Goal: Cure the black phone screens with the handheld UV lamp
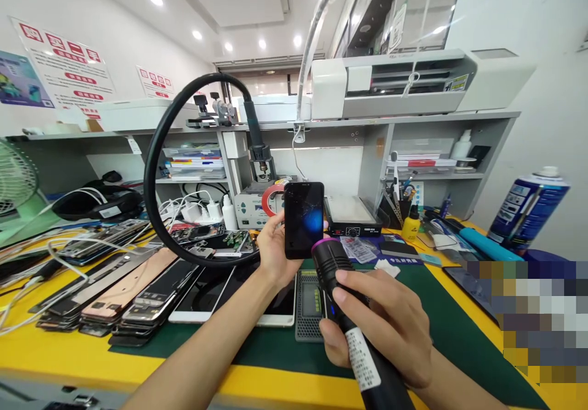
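A black smartphone (pixel 298 229) stands upright, its dark front facing me, with crack-like lines near the top and a blue glow on its right side. My left hand (pixel 275 247) is closed round it from behind and below. A black flashlight (pixel 337 293) with a purple rim and a white label is gripped in my right hand (pixel 386 318). Its head points up at the phone's lower right corner, very close to it; whether they touch I cannot tell. Beneath both hands a grey tray (pixel 307 330) lies on the green mat (pixel 266 352).
Stacked phone parts (pixel 119 287) and white-framed tablets (pixel 197 303) lie to the left. A thick black hose (pixel 154 152) loops behind them. A hot plate (pixel 353 217), a yellow bottle (pixel 410 225) and a blue spray can (pixel 526 211) stand at the back and right.
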The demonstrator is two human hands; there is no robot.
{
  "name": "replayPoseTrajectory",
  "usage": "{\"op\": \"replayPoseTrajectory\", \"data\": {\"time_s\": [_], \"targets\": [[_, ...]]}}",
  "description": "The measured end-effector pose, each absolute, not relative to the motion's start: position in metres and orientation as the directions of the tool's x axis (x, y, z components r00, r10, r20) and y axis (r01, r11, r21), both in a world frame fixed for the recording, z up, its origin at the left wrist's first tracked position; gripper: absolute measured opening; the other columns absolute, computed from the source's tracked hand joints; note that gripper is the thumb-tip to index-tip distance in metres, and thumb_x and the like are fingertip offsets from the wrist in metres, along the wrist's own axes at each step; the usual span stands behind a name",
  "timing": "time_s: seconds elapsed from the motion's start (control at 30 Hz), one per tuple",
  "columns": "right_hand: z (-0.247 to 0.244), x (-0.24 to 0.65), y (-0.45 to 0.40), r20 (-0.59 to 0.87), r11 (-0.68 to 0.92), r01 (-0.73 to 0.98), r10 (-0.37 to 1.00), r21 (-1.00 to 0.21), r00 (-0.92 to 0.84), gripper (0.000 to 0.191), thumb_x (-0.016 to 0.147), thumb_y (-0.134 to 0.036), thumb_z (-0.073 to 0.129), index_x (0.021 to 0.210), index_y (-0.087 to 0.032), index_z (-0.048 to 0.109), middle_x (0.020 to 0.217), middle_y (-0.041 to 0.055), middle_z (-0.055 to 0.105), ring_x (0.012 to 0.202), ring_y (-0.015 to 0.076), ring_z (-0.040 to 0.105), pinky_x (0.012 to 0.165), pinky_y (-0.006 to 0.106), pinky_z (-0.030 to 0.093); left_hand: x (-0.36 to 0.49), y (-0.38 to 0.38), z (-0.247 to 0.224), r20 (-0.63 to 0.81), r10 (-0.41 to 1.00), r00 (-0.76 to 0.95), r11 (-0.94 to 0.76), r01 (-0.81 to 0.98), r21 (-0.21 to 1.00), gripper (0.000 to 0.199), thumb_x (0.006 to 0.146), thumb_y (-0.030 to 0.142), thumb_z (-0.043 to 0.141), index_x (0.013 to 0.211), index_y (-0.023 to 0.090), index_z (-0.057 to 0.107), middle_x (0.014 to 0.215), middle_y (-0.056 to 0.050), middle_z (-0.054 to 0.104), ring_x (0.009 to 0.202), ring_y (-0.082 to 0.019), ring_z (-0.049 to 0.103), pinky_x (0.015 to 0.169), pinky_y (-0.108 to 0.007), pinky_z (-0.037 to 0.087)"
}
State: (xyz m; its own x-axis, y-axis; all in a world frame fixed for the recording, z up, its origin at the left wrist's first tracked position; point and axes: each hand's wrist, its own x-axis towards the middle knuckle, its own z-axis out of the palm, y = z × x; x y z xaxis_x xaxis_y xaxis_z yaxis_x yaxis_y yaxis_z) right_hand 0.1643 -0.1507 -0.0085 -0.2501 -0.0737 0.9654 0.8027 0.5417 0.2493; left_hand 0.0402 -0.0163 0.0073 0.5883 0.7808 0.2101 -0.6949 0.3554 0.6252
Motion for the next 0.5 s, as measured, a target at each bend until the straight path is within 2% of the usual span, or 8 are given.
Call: {"op": "replayPoseTrajectory", "data": {"time_s": [0.17,0.5], "targets": [[-0.0057,0.1641,-0.1517,0.966,0.523,0.815,-0.067,0.248,-0.251,0.014,0.09,-0.023,0.067,0.097,-0.011,0.068,0.1,0.0124,0.07,0.088,0.0144,0.068,0.072,0.029,0.057,0.0405,-0.0161,0.0054,0.23,0.776,0.588,0.344,-0.699,0.627,0.048,0.091,0.048,0.053,0.098,0.007,0.077,0.096,-0.017,0.076,0.084,-0.029,0.072,0.086,-0.045,0.056],[-0.0077,0.1658,-0.1516,0.97,0.509,0.828,-0.078,0.237,-0.229,0.015,0.087,-0.021,0.067,0.099,-0.011,0.068,0.104,0.0137,0.069,0.092,0.0172,0.069,0.073,0.03,0.059,0.0431,-0.0199,0.0057,0.19,0.813,0.55,0.336,-0.711,0.618,0.039,0.09,0.042,0.058,0.094,0.009,0.078,0.093,-0.013,0.078,0.09,-0.029,0.073,0.092,-0.042,0.053]]}}
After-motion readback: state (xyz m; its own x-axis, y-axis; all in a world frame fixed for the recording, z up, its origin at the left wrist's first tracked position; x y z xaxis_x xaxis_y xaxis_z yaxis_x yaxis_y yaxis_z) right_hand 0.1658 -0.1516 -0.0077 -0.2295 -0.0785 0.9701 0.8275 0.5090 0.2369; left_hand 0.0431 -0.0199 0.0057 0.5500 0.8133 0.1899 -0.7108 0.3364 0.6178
